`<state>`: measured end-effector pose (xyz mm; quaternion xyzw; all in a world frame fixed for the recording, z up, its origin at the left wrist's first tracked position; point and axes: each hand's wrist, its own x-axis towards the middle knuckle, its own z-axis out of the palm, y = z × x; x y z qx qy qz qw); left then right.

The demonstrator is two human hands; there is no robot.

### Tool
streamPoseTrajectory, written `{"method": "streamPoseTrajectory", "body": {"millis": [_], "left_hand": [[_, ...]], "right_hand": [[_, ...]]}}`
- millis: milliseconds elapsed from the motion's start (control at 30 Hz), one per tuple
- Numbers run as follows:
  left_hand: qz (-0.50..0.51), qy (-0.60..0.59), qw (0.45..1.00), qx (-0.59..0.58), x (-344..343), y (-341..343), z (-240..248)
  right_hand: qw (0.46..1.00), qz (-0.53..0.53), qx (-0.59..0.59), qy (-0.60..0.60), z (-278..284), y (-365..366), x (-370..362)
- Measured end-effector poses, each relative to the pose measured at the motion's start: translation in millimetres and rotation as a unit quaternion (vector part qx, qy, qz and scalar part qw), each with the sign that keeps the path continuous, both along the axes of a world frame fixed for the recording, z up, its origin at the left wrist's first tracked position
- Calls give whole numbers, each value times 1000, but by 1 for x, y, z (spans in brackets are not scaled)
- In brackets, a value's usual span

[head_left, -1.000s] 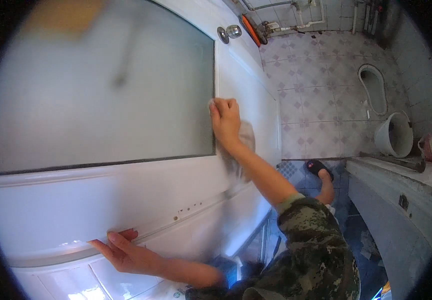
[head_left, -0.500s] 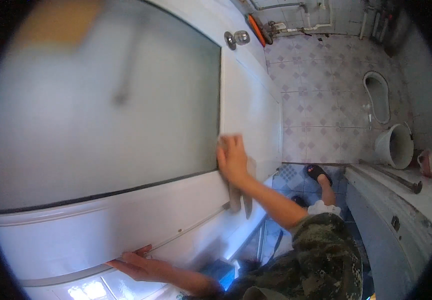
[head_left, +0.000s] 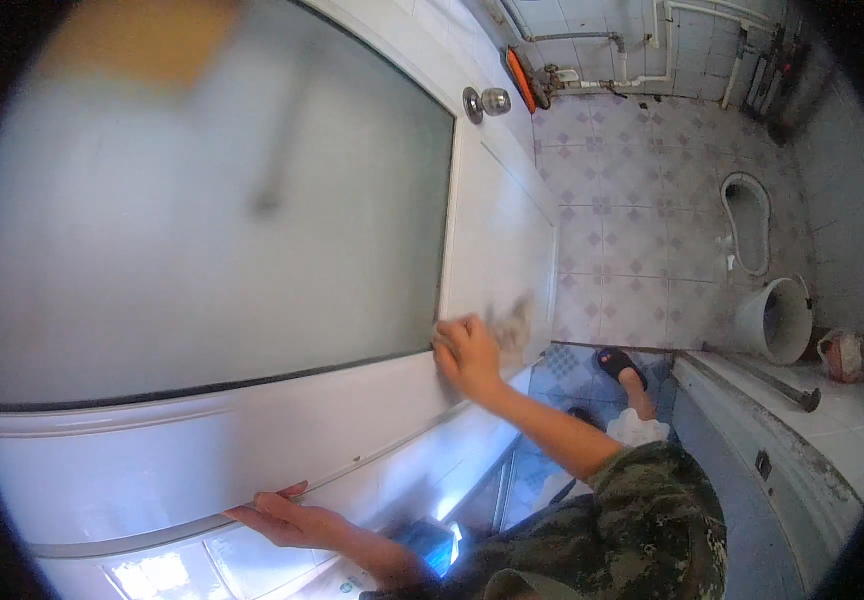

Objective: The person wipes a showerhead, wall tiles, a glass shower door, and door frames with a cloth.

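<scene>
A white door (head_left: 282, 440) with a large frosted glass pane (head_left: 202, 230) stands in front of me on the left. My right hand (head_left: 469, 360) is at the lower right corner of the pane, with its fingers bent and pressed together against the frame. Whatever lies under those fingertips is hidden. A blurred greyish shape (head_left: 512, 325) shows on the glossy panel beside that hand; whether it is a reflection or a cloth I cannot tell. Lower down, my left hand (head_left: 287, 518) grips the door's edge, thumb and fingers on either side of it.
A round metal knob (head_left: 487, 103) juts from the door. Beyond it on the tiled floor (head_left: 622, 240) are a squat toilet (head_left: 749, 225) and a white bucket (head_left: 782, 320). A rod-like tool (head_left: 772, 383) lies on the raised sill at right. Pipes (head_left: 622, 60) run along the far wall.
My right hand has moved down along the pane's edge to its corner. My left hand stays on the door's edge. The whole view has shifted slightly.
</scene>
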<state>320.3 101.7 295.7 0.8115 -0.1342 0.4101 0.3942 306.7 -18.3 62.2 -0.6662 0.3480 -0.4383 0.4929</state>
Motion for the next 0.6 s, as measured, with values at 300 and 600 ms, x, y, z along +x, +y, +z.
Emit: {"method": "streamPoseTrajectory", "body": {"millis": [300,600], "left_hand": [[43,19,999,-11,-3,-4,-1],[6,11,999,-29,0,-2,-4]], "right_hand": [[988,-134,72,-23,3,-160,68],[985,-144,88,-34,-53,-295,103]]}}
